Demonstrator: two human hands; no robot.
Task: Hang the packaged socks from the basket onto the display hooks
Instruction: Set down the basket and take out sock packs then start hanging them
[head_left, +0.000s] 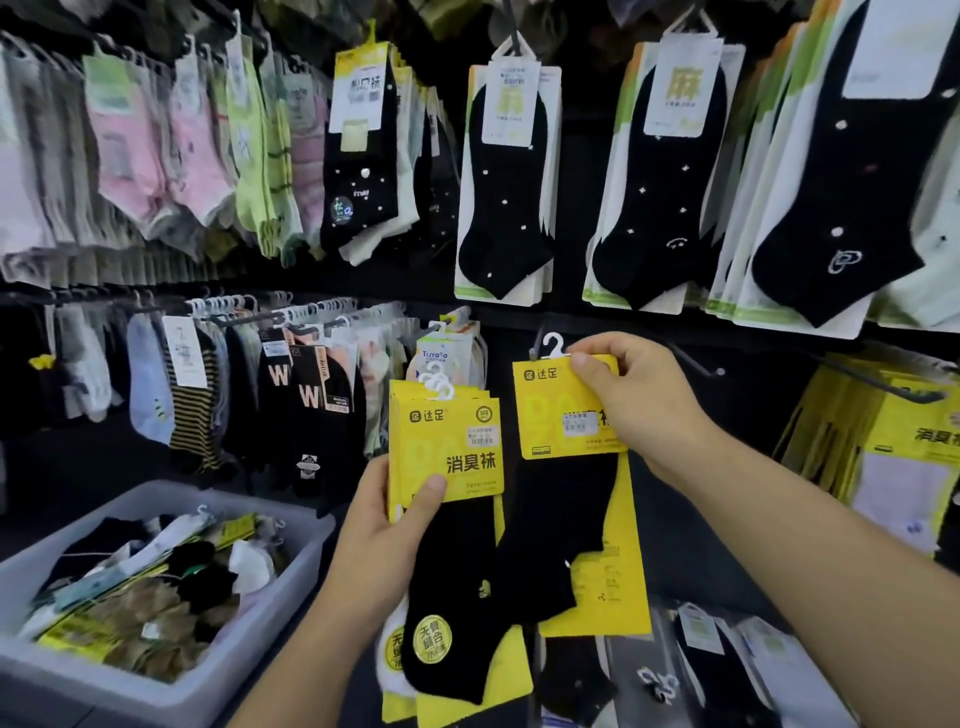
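Two bare hands work in front of a dark wall of hanging socks. The left hand (384, 525) grips a stack of yellow-carded sock packs (452, 447) low on the cards. Its thumb lies across the front card and its fingers (431, 488) are curled round the left edge, with black socks drooping below the grip. White hangers fan out at the top of that stack.

The right hand (644, 400) holds a single sock pack (550, 405) up against the wall, just beside the stack and a little higher. Its fingers (587, 374) are clamped on the top right corner of the yellow header, thumb in front. The pack's white plastic hanger (554, 345) stands upright above the card, next to a small dark peg tip. Whether it is already caught on that tip cannot be told. A bare display hook (696, 362) juts from the wall just right of the right hand.

Down at the lower left sits the grey plastic basket (291, 571), with a jumble of loose sock packs (156, 597) inside in black, white, tan and yellow.

Black ankle socks (506, 208) on white and green cards hang in the row above the hands. More yellow packs (893, 441) hang at the far right, and striped socks (195, 405) hang on the left rail above the basket.
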